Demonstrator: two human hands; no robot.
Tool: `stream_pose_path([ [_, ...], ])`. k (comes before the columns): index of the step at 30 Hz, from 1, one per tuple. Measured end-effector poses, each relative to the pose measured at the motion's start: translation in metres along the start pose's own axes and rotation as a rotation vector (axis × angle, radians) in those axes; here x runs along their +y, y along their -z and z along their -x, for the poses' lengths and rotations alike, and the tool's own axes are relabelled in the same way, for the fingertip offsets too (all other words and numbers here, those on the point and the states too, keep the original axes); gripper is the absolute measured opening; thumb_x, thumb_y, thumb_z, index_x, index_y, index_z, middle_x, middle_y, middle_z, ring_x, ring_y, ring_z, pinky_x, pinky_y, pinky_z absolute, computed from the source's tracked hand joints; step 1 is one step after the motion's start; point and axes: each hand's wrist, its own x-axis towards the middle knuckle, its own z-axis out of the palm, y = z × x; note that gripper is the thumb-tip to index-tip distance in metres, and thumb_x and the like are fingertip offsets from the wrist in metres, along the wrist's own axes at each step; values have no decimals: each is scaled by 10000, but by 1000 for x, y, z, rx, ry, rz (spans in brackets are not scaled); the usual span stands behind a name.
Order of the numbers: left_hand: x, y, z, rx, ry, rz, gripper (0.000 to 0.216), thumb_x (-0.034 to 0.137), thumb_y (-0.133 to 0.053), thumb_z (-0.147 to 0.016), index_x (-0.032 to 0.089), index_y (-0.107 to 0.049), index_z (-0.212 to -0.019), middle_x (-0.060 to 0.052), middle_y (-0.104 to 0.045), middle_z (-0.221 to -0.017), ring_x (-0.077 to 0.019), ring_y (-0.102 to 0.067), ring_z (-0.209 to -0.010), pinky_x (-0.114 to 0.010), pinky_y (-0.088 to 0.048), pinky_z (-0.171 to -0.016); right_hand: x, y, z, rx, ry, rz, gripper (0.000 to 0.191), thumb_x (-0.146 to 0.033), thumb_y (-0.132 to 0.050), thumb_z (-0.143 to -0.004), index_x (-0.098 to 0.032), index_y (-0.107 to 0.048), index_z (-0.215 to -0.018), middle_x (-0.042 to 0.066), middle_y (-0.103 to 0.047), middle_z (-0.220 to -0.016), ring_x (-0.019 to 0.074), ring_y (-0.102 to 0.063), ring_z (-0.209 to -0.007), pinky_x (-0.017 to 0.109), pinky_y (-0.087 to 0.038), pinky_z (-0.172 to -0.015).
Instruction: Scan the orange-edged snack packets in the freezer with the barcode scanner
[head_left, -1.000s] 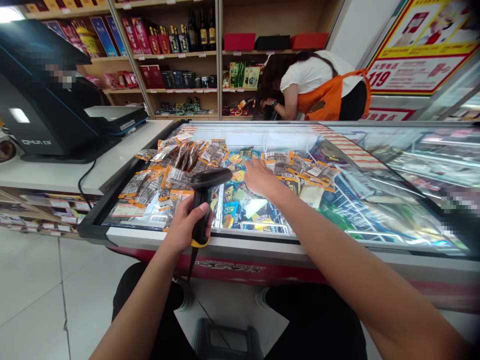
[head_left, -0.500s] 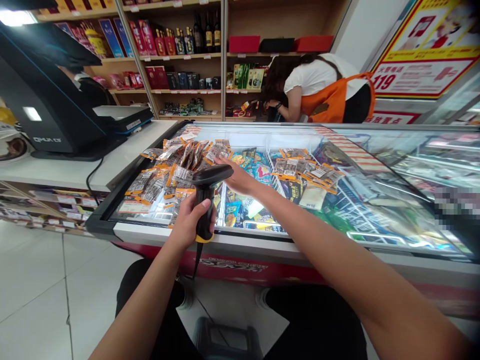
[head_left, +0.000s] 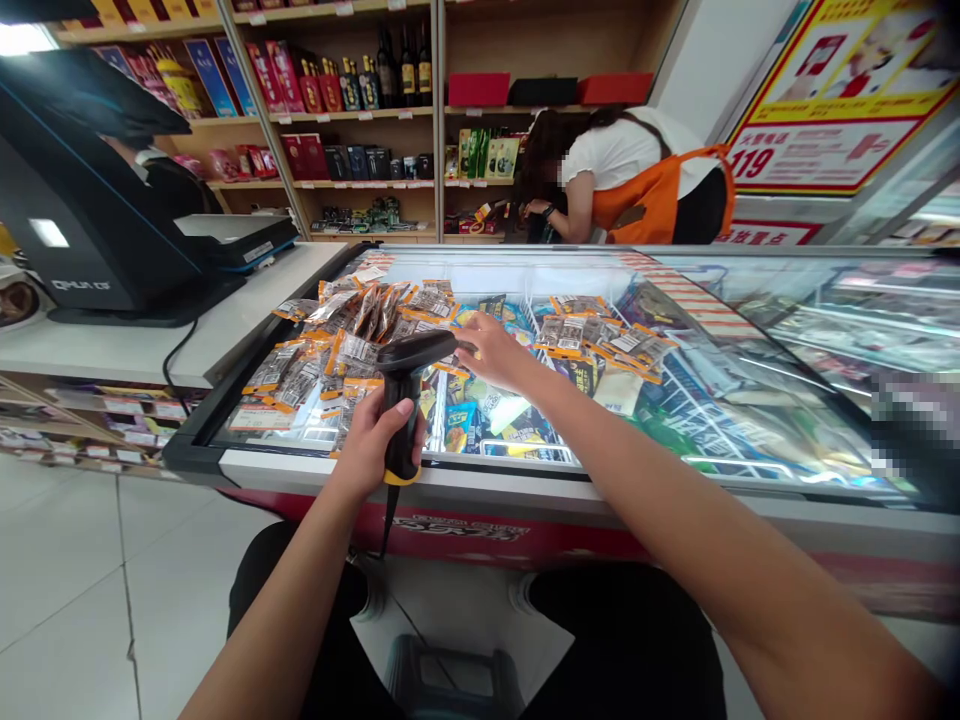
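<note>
My left hand (head_left: 369,440) is wrapped round the handle of a black barcode scanner (head_left: 415,352) with a yellow base, held upright over the freezer's front edge. Its head points right, toward my right hand (head_left: 495,352). The fingers of my right hand are pinched on the edge of a snack packet (head_left: 452,369) with orange borders, partly hidden behind the scanner head. To the left, a heap of similar snack packets (head_left: 352,350) lies on the freezer glass. A smaller group of these packets (head_left: 600,335) lies to the right of my hand.
Under the glass of the chest freezer (head_left: 480,478) are blue and yellow bags (head_left: 461,425) in wire baskets. A black checkout machine (head_left: 112,230) stands on the left counter (head_left: 225,335). Across the freezer, a person in an orange apron (head_left: 645,195) bends at shelves. A stool (head_left: 454,680) is below me.
My right hand has drawn back from the heap to beside the scanner head, its fingers closing on a packet. My left hand keeps the scanner in nearly the same place.
</note>
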Motion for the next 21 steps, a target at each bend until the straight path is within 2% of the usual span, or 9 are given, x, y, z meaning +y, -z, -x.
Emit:
stream_pose_path([
  [3, 2, -1, 0, 13, 21, -36, 327, 494, -686, -957, 187, -575, -976, 31, -645, -658, -119, -573, -440, -236, -439, -436, 8, 6, 2, -78, -63, -67, 319, -291, -576, -1057, -242, -754, -1317, 155, -576, -1429, 328, -647, -1262, 505, -515, -1098],
  [8, 4, -3, -2, 15, 83, -66, 332, 496, -702, -941, 189, -577, -963, 33, -642, -637, -120, -564, -431, -230, -432, -415, 18, 28, 7, -229, -93, -181, 369, -354, -609, -1043, -292, -725, -1387, 127, -601, -1492, 355, -627, -1316, 543, -510, -1119],
  [10, 5, -4, -3, 18, 90, -65, 338, 503, -700, -938, 194, -565, -948, 33, -644, -633, -120, -560, -426, -231, -433, -412, 20, 34, 9, -248, -100, -267, 529, -389, -695, -989, -318, -628, -1509, 116, -625, -1485, 345, -632, -1311, 528, -522, -1115],
  [13, 7, -6, -4, 17, 98, -83, 346, 507, -699, -930, 195, -552, -917, 34, -637, -620, -114, -559, -423, -225, -429, -416, 20, 37, 11, -270, -181, -393, 915, -448, -813, -884, -313, -386, -1681, 125, -650, -1454, 333, -646, -1287, 494, -560, -1071],
  [15, 8, -7, -3, 19, 111, -91, 347, 511, -698, -924, 194, -559, -928, 36, -635, -618, -114, -560, -423, -223, -424, -413, 20, 37, 11, -273, -220, -428, 1035, -472, -846, -843, -301, -310, -1711, 135, -641, -1460, 334, -635, -1303, 483, -563, -1064],
  [21, 9, -8, -4, 27, 129, -80, 362, 532, -688, -923, 189, -587, -978, 36, -630, -616, -117, -555, -424, -227, -424, -419, 19, 37, 12, -266, -182, -407, 1016, -464, -872, -812, -333, -370, -1686, 127, -647, -1442, 339, -627, -1322, 486, -560, -1078],
])
